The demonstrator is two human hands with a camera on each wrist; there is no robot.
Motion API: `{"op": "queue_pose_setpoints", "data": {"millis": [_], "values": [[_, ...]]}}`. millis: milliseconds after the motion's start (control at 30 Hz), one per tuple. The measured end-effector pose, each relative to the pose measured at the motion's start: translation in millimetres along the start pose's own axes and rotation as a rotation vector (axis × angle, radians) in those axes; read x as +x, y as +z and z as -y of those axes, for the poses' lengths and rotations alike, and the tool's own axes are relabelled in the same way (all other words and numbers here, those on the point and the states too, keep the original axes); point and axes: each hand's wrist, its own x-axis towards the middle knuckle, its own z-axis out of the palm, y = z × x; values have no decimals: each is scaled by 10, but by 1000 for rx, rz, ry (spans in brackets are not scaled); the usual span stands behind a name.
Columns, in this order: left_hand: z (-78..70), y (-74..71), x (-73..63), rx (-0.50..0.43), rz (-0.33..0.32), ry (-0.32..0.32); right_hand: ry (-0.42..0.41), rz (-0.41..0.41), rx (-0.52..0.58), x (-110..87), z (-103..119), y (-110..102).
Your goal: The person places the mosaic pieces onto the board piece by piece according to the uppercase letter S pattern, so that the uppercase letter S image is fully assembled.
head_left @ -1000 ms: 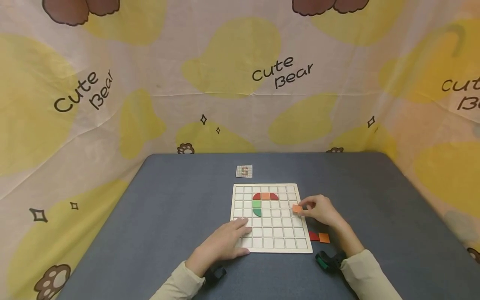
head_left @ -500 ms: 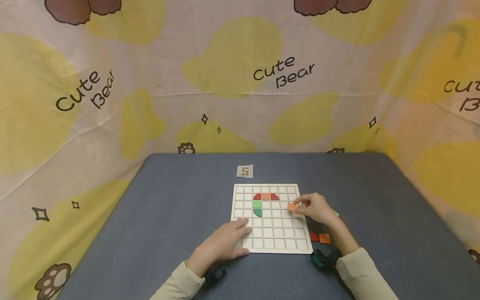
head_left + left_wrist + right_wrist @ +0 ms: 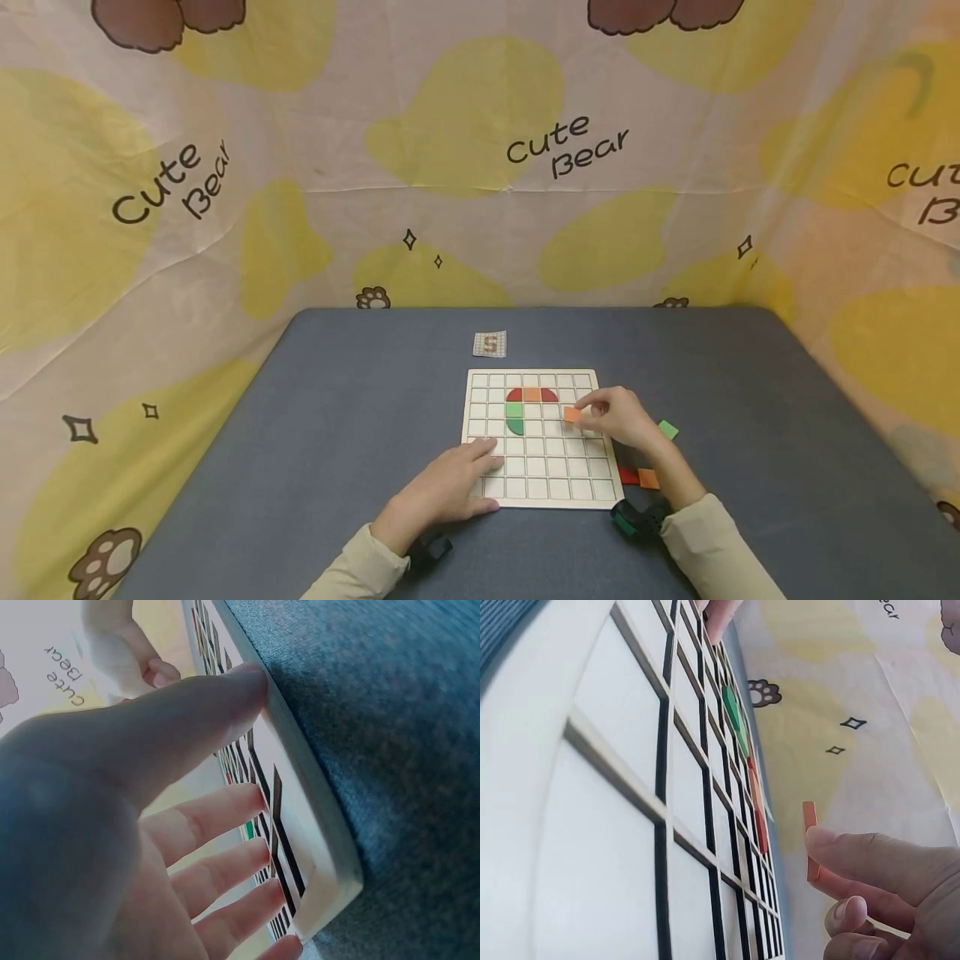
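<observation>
My right hand [image 3: 621,417] pinches an orange square tile [image 3: 572,414] between thumb and fingers, over the right part of the white grid board [image 3: 555,467]. In the right wrist view the tile [image 3: 810,840] is held edge-on, apart from the grid. My left hand [image 3: 450,479] lies with fingers spread on the board's lower left corner; the left wrist view shows its thumb [image 3: 240,690] along the board's edge. Set in the grid are two red rounded tiles, one red tile [image 3: 514,395] on each side of an orange tile [image 3: 532,394], with a light green tile [image 3: 513,409] and a dark green rounded tile [image 3: 515,426] below.
Right of the board lie a light green tile [image 3: 668,430], a red tile [image 3: 628,475] and an orange tile [image 3: 648,478], near my right forearm. A small card [image 3: 490,344] with a grid pattern lies behind the board. A printed curtain [image 3: 465,167] hangs beyond the table [image 3: 360,400].
My right hand has moved left over the board with the orange tile pinched in it. The light green tile beside the forearm has come into view. My left hand has stayed put.
</observation>
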Motion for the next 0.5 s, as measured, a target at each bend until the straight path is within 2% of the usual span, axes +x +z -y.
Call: {"op": "queue_pose_setpoints", "data": {"millis": [500], "values": [[17, 12, 4, 0, 24, -21, -1, 16, 30, 52, 102, 103]]}}
